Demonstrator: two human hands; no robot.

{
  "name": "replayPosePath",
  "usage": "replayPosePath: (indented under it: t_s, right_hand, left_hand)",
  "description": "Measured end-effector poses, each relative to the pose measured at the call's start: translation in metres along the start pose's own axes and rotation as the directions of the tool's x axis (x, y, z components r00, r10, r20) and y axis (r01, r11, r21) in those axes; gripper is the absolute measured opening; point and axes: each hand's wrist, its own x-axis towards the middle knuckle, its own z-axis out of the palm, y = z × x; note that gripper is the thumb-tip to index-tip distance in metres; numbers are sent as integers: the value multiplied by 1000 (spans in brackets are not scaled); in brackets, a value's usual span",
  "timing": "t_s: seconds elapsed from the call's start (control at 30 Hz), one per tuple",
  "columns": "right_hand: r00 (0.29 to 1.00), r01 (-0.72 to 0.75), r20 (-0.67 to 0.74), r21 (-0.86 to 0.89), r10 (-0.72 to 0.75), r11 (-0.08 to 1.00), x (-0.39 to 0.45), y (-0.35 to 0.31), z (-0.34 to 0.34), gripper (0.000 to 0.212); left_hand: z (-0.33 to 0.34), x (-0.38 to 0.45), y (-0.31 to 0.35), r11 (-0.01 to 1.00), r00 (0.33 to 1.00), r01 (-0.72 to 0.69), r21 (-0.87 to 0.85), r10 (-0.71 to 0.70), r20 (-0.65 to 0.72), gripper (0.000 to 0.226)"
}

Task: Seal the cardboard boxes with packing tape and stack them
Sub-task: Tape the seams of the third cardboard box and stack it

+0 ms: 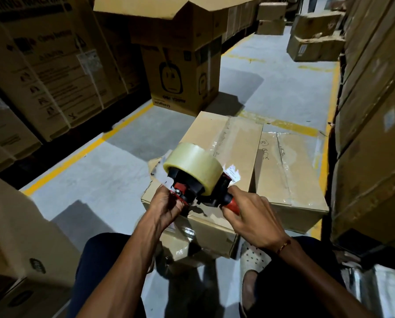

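Observation:
A red and black tape dispenser (191,189) with a roll of clear packing tape (194,164) is held above a flat cardboard box (226,143) on the floor in front of me. My right hand (249,216) grips the dispenser's red handle. My left hand (166,205) pinches the dispenser's front end near the blade, where loose tape hangs. A second cardboard box (290,171), taped over its top, lies against the first box on its right. Both boxes have their flaps down.
Tall stacks of cartons (45,72) line the left, and a wall of cartons (375,125) lines the right. A printed box with open flaps (180,72) stands ahead. More boxes (313,42) sit far back. Grey floor (95,171) with yellow lines lies left.

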Motion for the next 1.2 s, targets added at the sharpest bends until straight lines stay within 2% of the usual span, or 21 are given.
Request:
replayPosePath:
  t_s: [0.1, 0.23, 0.43, 0.67, 0.77, 0.83, 0.93, 1.03, 1.2]
  right_hand:
    - [999, 10, -45, 7, -10, 1000, -2, -6, -5, 23]
    - [997, 19, -76, 17, -17, 1000, -4, -11, -6, 26]
    - [995, 34, -90, 24, -31, 999, -4, -12, -4, 28]
    - [996, 4, -85, 99, 4, 995, -5, -13, -3, 30]
    - [996, 11, -93, 78, -3, 997, -5, -12, -6, 31]
    - [995, 10, -103, 75, -2, 997, -5, -11, -9, 30]
    - [994, 4, -109, 87, 5, 996, -4, -12, -11, 30]
    - [994, -2, -109, 93, 12, 996, -5, -10, -11, 29]
    - [996, -18, -83, 104, 26, 994, -8, -8, -8, 31]
  left_hand:
    - [4, -8, 11, 999, 998, 47, 25, -49, 47, 19]
    - [8, -9, 27, 989, 991, 130, 72, -132, 28, 26]
    - [8, -12, 36, 967, 982, 182, 180, -170, -79, 25]
    - [8, -17, 36, 963, 985, 167, 214, -156, -67, 19]
    - [7, -16, 35, 958, 985, 174, 227, -171, -32, 25]
    - [4, -17, 34, 938, 982, 181, 294, -187, -7, 31]
    - [1, -23, 31, 882, 982, 188, 433, -181, -59, 24]
    - [1, -23, 30, 866, 985, 174, 469, -153, -83, 24]
    - [7, -23, 30, 837, 993, 114, 535, -116, -29, 21]
